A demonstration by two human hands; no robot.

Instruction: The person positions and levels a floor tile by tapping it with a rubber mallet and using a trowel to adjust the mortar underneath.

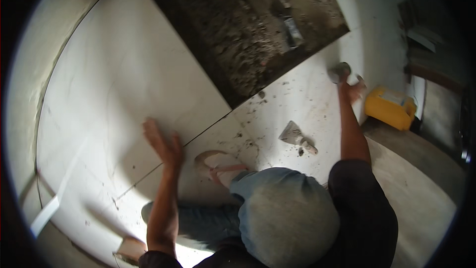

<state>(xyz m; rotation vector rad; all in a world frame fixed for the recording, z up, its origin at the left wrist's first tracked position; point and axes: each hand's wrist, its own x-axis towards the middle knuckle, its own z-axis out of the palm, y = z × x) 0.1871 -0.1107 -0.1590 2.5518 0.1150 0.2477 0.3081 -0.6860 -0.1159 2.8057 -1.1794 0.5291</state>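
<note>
My left hand (163, 144) rests over a large white tile (129, 64) with faint grey veins, its fingers spread and holding nothing. Farther off on the right, my right hand (353, 90) is closed around a grey rounded object (339, 72) that sits low over the pale tiles. What kind of object it is, I cannot make out; part of it is hidden by the hand. Between my arms, a flat-bladed scraper (291, 133) lies on the tile with its handle toward me. Crumbs of mortar are scattered around it.
Beyond the tiles is an untiled patch of rough dark mortar (238, 30), with a pale object (292, 32) in it. On the right stands a yellow jerrycan (391, 107) by a step. A white strip (47, 213) and a wooden block (131, 249) lie at left. My sandalled foot (218, 168) is near.
</note>
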